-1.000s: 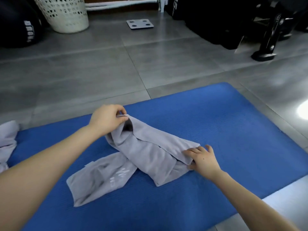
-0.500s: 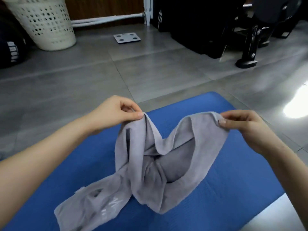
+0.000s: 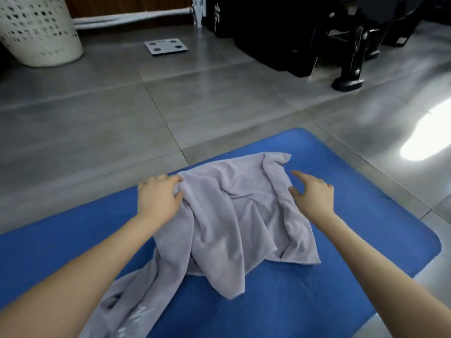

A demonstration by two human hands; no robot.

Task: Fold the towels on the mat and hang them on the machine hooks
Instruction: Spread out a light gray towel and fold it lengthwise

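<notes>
Grey rumpled cloth towel [image 3: 229, 215] lies on the blue foam mat [image 3: 366, 228]. Left hand [image 3: 157, 196] pinches its far-left corner with curled fingers; right hand [image 3: 313, 196] is just beside its right edge, fingers spread wide.

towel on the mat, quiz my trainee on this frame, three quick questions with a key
1. True or false: the towel lies neatly folded on the mat.
2. Which hand has its fingers spread open at the towel's edge? A) left hand B) right hand C) neither
3. Fill in: on the floor tiles between the white basket and the black machine lies a flat white ___.
Key: 1 false, it is rumpled and spread out. 2 B; the left hand pinches the opposite edge. 3 scale.
</notes>
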